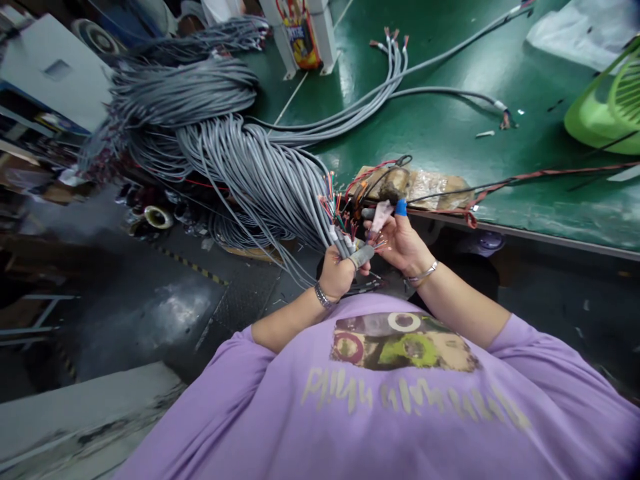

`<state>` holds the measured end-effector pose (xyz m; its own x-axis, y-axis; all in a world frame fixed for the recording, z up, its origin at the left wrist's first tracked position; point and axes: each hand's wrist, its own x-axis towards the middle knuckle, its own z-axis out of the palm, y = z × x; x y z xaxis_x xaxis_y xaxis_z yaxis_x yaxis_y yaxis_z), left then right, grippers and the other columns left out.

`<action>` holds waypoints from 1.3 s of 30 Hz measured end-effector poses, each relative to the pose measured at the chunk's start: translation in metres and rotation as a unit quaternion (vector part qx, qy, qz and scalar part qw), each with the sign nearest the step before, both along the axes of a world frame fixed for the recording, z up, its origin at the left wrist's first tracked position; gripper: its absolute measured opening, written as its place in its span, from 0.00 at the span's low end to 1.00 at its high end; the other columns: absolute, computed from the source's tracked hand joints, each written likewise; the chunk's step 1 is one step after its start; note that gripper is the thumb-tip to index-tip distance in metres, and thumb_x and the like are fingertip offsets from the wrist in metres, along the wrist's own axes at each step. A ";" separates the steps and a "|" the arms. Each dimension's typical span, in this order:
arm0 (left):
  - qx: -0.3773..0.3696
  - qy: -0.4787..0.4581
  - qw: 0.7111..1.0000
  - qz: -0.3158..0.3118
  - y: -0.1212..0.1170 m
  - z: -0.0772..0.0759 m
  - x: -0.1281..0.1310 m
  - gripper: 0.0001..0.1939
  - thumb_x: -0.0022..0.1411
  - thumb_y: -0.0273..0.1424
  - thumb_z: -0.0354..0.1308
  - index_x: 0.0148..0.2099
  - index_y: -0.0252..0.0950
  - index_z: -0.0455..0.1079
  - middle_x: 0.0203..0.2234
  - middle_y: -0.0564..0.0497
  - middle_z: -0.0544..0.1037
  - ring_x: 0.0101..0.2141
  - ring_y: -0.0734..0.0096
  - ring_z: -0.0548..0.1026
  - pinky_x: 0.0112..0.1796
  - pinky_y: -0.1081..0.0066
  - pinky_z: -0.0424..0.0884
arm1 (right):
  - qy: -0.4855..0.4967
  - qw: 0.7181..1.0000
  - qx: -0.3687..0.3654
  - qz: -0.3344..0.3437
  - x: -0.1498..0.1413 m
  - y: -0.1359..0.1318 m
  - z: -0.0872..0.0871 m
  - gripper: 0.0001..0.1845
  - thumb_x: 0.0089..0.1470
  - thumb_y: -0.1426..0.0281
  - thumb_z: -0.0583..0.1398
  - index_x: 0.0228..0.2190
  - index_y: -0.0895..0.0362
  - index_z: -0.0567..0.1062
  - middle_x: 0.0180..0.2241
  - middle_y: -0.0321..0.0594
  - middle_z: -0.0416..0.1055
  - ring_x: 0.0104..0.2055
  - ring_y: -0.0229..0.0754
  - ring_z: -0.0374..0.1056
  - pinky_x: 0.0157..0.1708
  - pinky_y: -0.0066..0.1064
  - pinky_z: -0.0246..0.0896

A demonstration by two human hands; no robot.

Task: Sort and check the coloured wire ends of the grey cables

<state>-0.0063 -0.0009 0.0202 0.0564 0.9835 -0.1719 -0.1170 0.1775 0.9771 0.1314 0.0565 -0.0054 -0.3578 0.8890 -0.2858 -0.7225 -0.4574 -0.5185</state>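
Note:
My left hand (339, 272) is closed around a grey cable near its stripped end, with a grey wrap on the thumb. Thin coloured wires (381, 244) fan out from that end towards my right hand (403, 245). My right hand has curled fingers close to these wires, and its thumb wears a blue finger cover (401, 207). What its fingers pinch, if anything, is too small to make out. Just past the left hand, more stripped cable ends (336, 208) with bare copper tips stick up. They belong to a thick bundle of grey cables (280, 173) draped over the table edge.
Several grey cables (350, 119) run across the green table (450, 127). A taped block (430, 187) with cords sits at its near edge. Further off are a light green basket (607, 107), a plastic bag (575, 33) and a metal stand (327, 40). A white box (55, 73) stands left.

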 end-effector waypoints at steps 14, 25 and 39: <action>0.006 -0.025 0.999 0.035 0.000 0.005 -0.001 0.20 0.48 0.44 0.71 0.23 0.34 0.70 0.15 0.55 0.72 0.15 0.79 0.69 0.18 0.78 0.68 | -0.091 0.990 0.076 -0.079 0.003 0.002 -0.017 0.25 0.52 0.45 0.65 0.32 0.55 0.78 0.27 0.36 0.75 0.27 0.36 0.66 0.29 0.29 0.61; -0.012 -0.018 0.999 0.033 0.004 0.006 0.002 0.21 0.46 0.45 0.72 0.22 0.34 0.69 0.15 0.55 0.71 0.15 0.80 0.68 0.18 0.78 0.68 | -0.005 0.999 -0.005 -0.035 -0.006 0.004 0.001 0.25 0.54 0.45 0.65 0.28 0.55 0.77 0.25 0.36 0.76 0.23 0.35 0.65 0.26 0.29 0.63; -0.014 0.007 1.000 0.023 0.009 -0.002 0.002 0.21 0.46 0.45 0.71 0.23 0.34 0.69 0.14 0.56 0.71 0.15 0.80 0.68 0.18 0.78 0.68 | 0.033 0.998 0.002 -0.047 -0.008 0.007 -0.005 0.22 0.53 0.48 0.67 0.28 0.55 0.76 0.25 0.33 0.75 0.24 0.34 0.65 0.27 0.28 0.62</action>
<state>-0.0045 0.0077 0.0186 0.0080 0.9796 -0.2006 -0.1122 0.2003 0.9733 0.1233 0.0634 -0.0105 -0.2898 0.9209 -0.2608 -0.7952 -0.3833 -0.4699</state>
